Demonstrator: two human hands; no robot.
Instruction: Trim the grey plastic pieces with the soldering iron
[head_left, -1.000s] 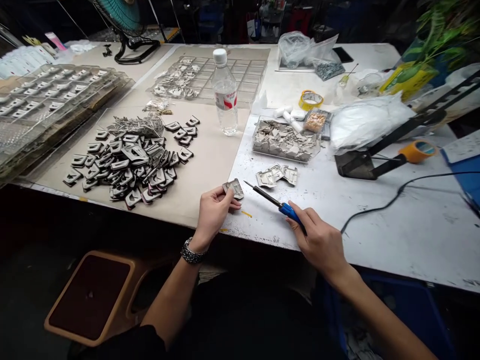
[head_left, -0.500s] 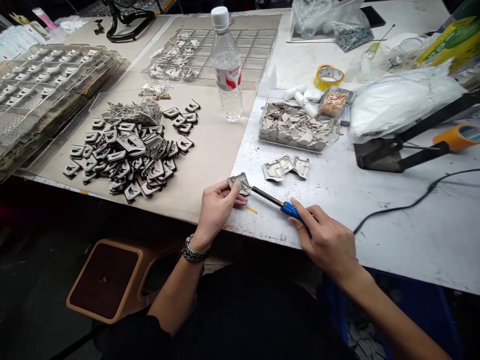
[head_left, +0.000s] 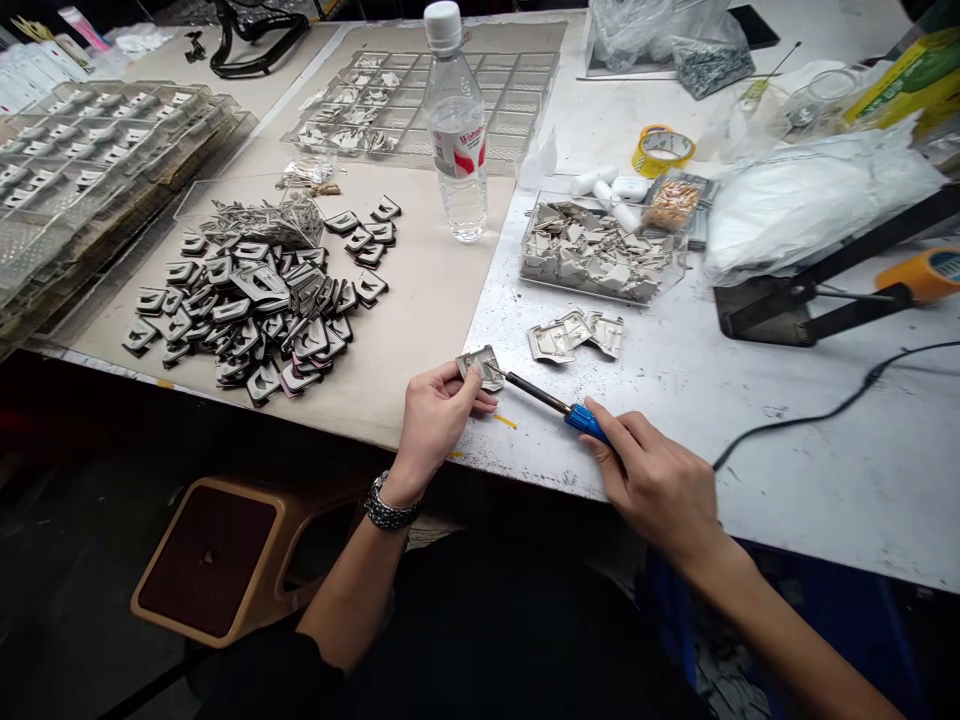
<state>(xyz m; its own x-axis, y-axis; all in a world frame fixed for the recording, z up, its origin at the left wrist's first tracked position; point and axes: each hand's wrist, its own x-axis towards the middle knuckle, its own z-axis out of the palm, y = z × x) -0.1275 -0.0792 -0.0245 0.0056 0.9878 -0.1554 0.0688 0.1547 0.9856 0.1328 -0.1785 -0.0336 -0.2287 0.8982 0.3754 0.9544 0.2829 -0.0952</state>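
Observation:
Near the front edge of the table, my left hand (head_left: 442,405) is closed on a small grey plastic part (head_left: 489,366), thumb on top and fingers beneath. My right hand (head_left: 660,480) grips the blue handle of a soldering iron (head_left: 589,422), whose dark shaft points left. Its tip meets the grey part beside my left thumb; the exact contact point is too small to make out. Just beyond, several similar grey parts (head_left: 576,335) lie together on the white tabletop. To the left is a heap of black-and-grey frame-shaped pieces (head_left: 247,310).
A water bottle (head_left: 457,130) stands behind my hands. A clear box of grey pieces (head_left: 600,250) sits at the back right, near yellow tape (head_left: 663,150) and a black stand (head_left: 780,315). Stacked clear trays (head_left: 112,190) occupy the left. A black cable (head_left: 810,405) crosses the right side.
The view has shifted very slightly. Both hands keep their grips, and the soldering iron's tip stays at the grey plastic part.

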